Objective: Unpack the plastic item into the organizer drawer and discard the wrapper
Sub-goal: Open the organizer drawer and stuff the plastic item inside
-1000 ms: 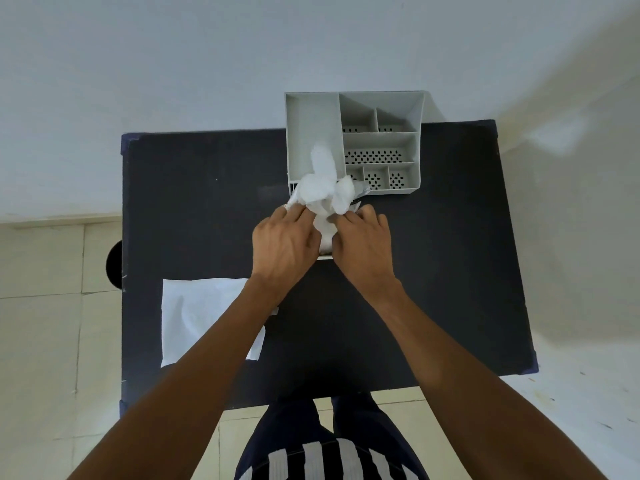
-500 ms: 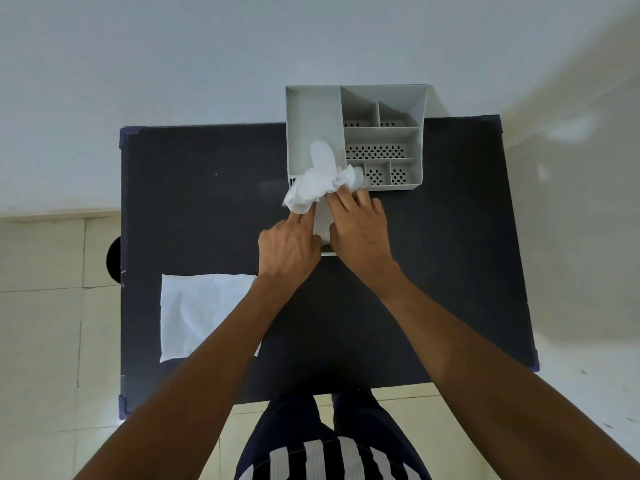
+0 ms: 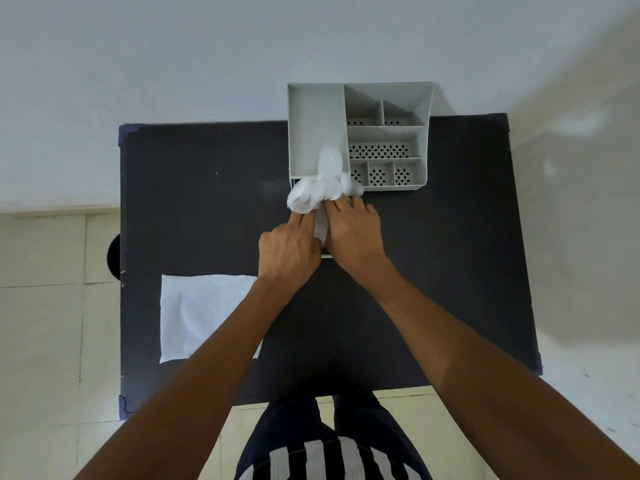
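A grey plastic organizer (image 3: pixel 426 109) with several compartments stands at the far edge of the black table (image 3: pixel 194 202). Just in front of it, a crumpled clear-white plastic wrapper (image 3: pixel 318 188) is bunched up around a light plastic item (image 3: pixel 321 225), of which only a strip shows between my hands. My left hand (image 3: pixel 289 252) grips the near part of the item. My right hand (image 3: pixel 353 233) presses on the item and pinches the wrapper at its fingertips. The wrapper's top overlaps the organizer's long left compartment.
A flat white bag or cloth (image 3: pixel 201 317) lies on the table's near left part. A dark round object (image 3: pixel 113 256) sits on the tiled floor beyond the table's left edge. A white wall rises behind the table.
Both hands have slid a little toward the organizer, and the wrapper has bunched up further toward its front edge. The left hand has closed more tightly on the item.
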